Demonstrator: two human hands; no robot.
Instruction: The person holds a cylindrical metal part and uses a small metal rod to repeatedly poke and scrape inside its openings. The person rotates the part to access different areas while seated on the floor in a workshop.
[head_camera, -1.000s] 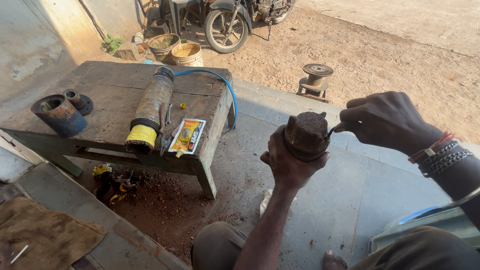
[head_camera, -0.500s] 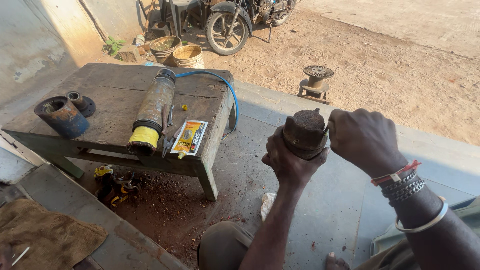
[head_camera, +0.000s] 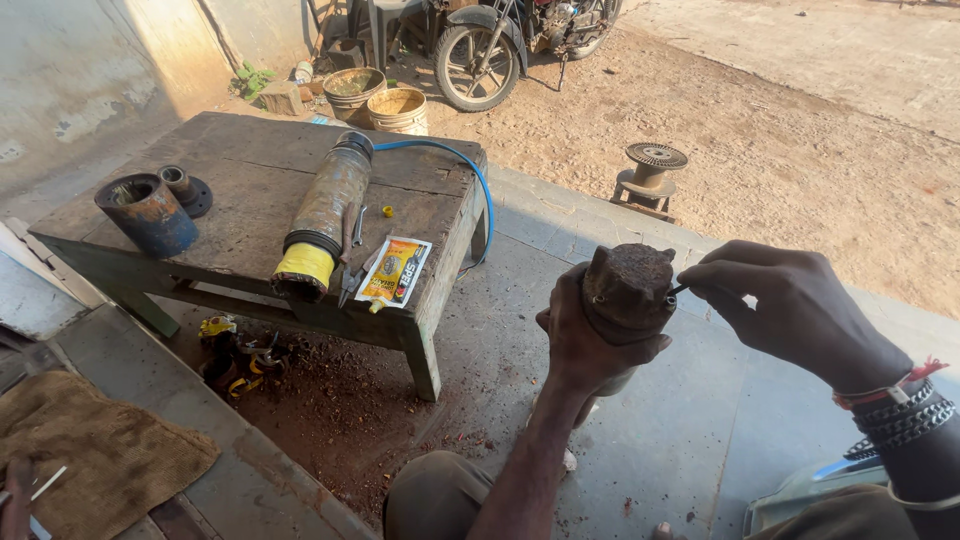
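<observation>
Your left hand (head_camera: 585, 345) hides the near side of the rusty part (head_camera: 630, 290). The thin tool's tip at your right hand (head_camera: 790, 310) is too small to tell. The motorcycle (head_camera: 500, 40) is cut off at the far edge.

Flat rectangular yellow-white packet (head_camera: 392, 271) on wooden bench (head_camera: 230, 200), front edge.

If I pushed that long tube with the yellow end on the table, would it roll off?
Probably it would roll: the tube is round and lies on its side on the table. The pliers beside it might slow it. It looks like rusty metal, so it is likely heavy and stiff, not easy to nudge.
</observation>
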